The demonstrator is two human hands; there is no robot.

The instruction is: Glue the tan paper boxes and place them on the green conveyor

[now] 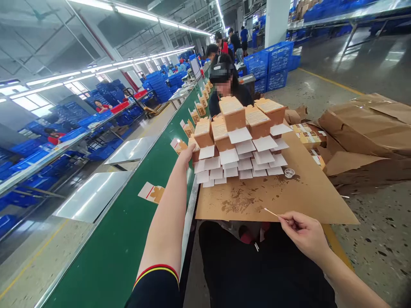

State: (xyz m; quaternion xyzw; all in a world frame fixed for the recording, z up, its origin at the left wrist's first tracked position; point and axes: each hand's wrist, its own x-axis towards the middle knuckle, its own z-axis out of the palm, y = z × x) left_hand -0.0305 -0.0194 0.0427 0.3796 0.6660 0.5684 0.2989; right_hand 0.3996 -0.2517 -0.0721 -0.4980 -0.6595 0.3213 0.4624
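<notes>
My right hand [303, 233] pinches a cotton swab [271, 211], its white tip pointing left above the front of the cardboard sheet [305, 201]. My left arm stretches forward over the belt's edge. At its end, my left hand [186, 156] is closed on a small cardboard box [193, 143] at the left side of the stack; some of its fingers are hidden. The stacked boxes [233, 119] are brown, with white flaps [228, 157] sticking out towards me. A small clear cup [289, 173] stands to the right of the stack, near dark smudges on the sheet.
A green conveyor belt [105, 244] runs along my left, carrying a row of opened boxes [195, 115]; one box [152, 192] lies near my forearm. A co-worker [231, 85] sits behind the stack. Brown wrapping paper [366, 128] and blue crates [279, 64] are to the right.
</notes>
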